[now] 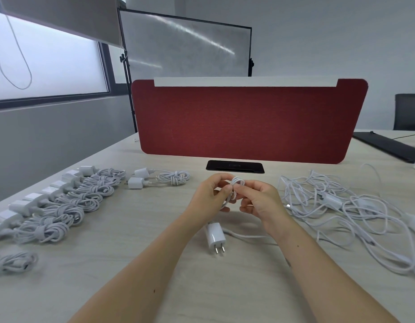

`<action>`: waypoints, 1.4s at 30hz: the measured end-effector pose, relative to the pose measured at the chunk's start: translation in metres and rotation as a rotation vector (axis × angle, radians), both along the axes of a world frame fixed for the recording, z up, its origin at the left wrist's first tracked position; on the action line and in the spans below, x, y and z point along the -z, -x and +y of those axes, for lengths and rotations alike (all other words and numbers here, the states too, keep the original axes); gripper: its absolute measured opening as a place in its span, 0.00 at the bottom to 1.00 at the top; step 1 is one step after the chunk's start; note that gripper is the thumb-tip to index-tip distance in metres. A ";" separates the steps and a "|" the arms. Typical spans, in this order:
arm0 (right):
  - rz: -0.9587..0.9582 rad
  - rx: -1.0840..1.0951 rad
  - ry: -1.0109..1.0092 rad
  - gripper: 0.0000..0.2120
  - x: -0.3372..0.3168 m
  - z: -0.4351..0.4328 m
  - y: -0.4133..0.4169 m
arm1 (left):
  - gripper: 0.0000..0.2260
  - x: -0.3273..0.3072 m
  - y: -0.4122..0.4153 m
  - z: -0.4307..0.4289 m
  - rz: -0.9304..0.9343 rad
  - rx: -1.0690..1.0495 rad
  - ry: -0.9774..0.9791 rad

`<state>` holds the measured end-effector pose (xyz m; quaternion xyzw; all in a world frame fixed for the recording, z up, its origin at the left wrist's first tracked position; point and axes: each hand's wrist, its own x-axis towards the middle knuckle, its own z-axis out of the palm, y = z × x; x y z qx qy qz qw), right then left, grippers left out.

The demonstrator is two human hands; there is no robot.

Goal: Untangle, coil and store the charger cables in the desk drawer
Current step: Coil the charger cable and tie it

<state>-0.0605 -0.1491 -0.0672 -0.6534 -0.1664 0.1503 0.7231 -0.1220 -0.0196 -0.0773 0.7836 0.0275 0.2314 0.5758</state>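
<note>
A white charger cable [237,185] is wound into a small coil above the bench [225,287], pinched between the left grip [207,194] and the right grip [263,202]. Its slack trails down to a white two-pin adapter [215,236] lying flat on the bench, pins toward the near edge. At left, a diagonal row of coiled cables [69,203] lies bundled, adapters alongside. A further bundle [172,178] with two adapters lies beside the row's far end, and a lone coil [13,262] sits at the near-left edge. At right, a tangled heap [341,206] of white cables sprawls loose.
</note>
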 end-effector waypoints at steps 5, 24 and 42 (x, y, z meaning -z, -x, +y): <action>0.069 -0.005 -0.080 0.07 -0.005 0.000 0.006 | 0.09 -0.003 0.002 0.004 0.017 -0.006 -0.066; 0.059 0.053 -0.104 0.05 -0.003 0.002 0.006 | 0.12 0.008 -0.003 0.010 -0.006 0.013 -0.255; 0.053 0.017 -0.025 0.09 -0.001 0.006 0.005 | 0.20 -0.014 0.013 0.000 0.410 -0.013 -0.062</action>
